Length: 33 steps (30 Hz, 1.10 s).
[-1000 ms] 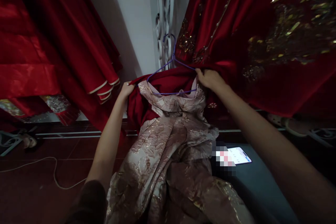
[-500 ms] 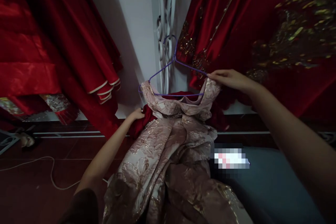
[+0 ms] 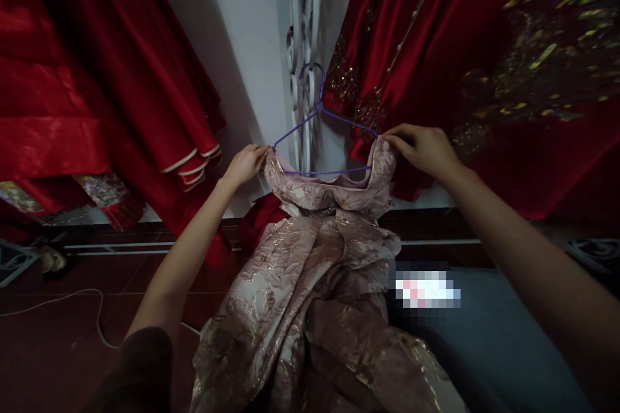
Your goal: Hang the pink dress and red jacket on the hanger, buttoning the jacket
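Now pinches the dress (image 3: 290,271), on the purple hanger (image 3: 321,100), by both straps (image 3: 384,158): with the left hand (image 3: 246,165), gone from the red cloth (image 3: 261,216); with the right hand (image 3: 429,147), still opposite. Likely evens the hang.

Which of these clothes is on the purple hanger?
The pinkish dress with shiny gold patterns, pinched at its shoulders by the left hand and right hand. The clothes hanging either side are red.
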{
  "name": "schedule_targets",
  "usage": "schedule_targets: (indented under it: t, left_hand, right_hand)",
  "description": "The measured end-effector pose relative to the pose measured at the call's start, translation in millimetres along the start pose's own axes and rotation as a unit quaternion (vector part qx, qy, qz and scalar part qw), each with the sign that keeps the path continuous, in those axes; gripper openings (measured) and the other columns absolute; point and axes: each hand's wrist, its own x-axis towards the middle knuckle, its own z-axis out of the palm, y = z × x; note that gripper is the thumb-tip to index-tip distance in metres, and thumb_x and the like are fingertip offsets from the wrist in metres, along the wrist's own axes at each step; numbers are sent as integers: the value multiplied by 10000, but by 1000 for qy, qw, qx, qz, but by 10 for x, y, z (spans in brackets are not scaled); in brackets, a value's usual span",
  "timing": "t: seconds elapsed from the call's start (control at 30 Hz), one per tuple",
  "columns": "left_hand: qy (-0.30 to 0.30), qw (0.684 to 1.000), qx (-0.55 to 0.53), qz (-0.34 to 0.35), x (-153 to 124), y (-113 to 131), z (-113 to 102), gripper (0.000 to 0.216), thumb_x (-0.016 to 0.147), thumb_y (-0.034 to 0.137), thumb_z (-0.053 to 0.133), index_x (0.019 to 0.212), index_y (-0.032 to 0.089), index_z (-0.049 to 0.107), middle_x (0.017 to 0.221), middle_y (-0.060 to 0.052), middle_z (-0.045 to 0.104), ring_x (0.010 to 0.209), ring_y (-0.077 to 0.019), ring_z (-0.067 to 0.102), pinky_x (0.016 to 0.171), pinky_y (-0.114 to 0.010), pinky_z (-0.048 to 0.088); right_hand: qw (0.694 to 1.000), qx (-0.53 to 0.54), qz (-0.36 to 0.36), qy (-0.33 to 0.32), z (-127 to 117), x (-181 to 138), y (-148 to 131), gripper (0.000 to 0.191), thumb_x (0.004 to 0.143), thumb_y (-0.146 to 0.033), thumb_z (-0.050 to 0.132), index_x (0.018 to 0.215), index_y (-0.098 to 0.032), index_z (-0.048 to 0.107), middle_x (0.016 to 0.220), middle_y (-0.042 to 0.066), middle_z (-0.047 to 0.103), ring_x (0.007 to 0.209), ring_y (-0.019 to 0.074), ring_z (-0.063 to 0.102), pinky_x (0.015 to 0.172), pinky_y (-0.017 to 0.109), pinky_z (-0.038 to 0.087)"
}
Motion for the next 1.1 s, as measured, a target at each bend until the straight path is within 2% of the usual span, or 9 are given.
schedule_targets:
  t: [0.13, 0.23, 0.37, 0.5, 0.63, 0.73, 0.9, 0.97, 1.1]
  left_hand:
    - [-3, 1000, 19, 5, -54, -20, -66, 373, 906, 297, 345, 1144, 178, 605, 1039, -109, 646, 955, -191, 595, 837, -269, 420]
    - [10, 997, 32, -72, -144, -118, -27, 365, 882, 307, 373, 1076, 164, 648, 996, -126, 675, 895, -215, 621, 797, -286, 416]
    - [-94, 981, 57, -157, -369, -225, 142, 292, 811, 308, 475, 819, 139, 713, 805, -154, 691, 734, -237, 631, 685, -295, 405]
    - [-146, 987, -21, -68, -482, 0, 272, 250, 824, 285, 467, 817, 158, 682, 777, -107, 671, 702, -187, 611, 666, -266, 413]
    - [-14, 995, -58, 75, -209, 509, 311, 257, 892, 278, 389, 923, 157, 614, 973, -110, 621, 928, -181, 566, 848, -305, 431]
    - [23, 987, -44, 155, 75, 823, 430, 230, 890, 271, 406, 912, 159, 605, 1222, -120, 530, 1123, -206, 469, 966, -379, 376]
    - [-42, 981, 20, 191, 88, 1103, 661, 249, 887, 270, 405, 916, 146, 619, 1231, -115, 526, 1070, -226, 475, 895, -397, 371]
    - [-47, 981, 48, 184, -51, 1169, 598, 283, 902, 278, 373, 980, 147, 611, 1236, -112, 518, 1029, -230, 479, 836, -389, 364]
    - [-51, 979, 76, 182, -308, 1229, 214, 320, 922, 269, 326, 1015, 144, 605, 1188, -109, 539, 969, -220, 472, 782, -372, 325]
  right_hand:
    - [999, 0, 29, 16, 5, 20, 42, 270, 879, -310, 502, 1042, -169, 663, 1005, 81, 693, 868, 166, 627, 778, 225, 395]
    - [995, -31, 90, 37, 24, 23, 152, 273, 864, -290, 506, 1020, -137, 669, 981, 137, 693, 847, 192, 632, 768, 253, 405]
    - [976, -85, 199, -33, 193, -120, 345, 265, 803, -224, 511, 947, -92, 690, 917, 213, 689, 802, 254, 634, 718, 318, 408]
    - [968, -16, 194, -157, 502, -443, 431, 190, 738, -219, 521, 795, -180, 697, 863, 140, 713, 760, 254, 642, 664, 321, 427]
    - [960, 94, 168, -204, 705, -650, 314, 154, 704, -295, 574, 801, -232, 674, 823, 79, 715, 757, 231, 642, 647, 305, 453]
    - [965, 106, 161, -178, 741, -636, 122, 222, 746, -367, 547, 859, -212, 659, 858, 71, 708, 774, 211, 644, 676, 295, 463]
    - [980, 129, 126, -88, 725, -551, -31, 235, 803, -379, 500, 911, -211, 624, 935, 64, 687, 840, 195, 630, 785, 318, 458]
    - [970, 168, 167, -54, 726, -551, 51, 175, 781, -328, 529, 871, -202, 611, 891, 61, 680, 804, 184, 621, 760, 310, 467]
    - [910, 282, 302, -41, 728, -590, 322, 50, 739, -211, 557, 768, -179, 582, 663, 38, 619, 590, 146, 552, 583, 264, 449]
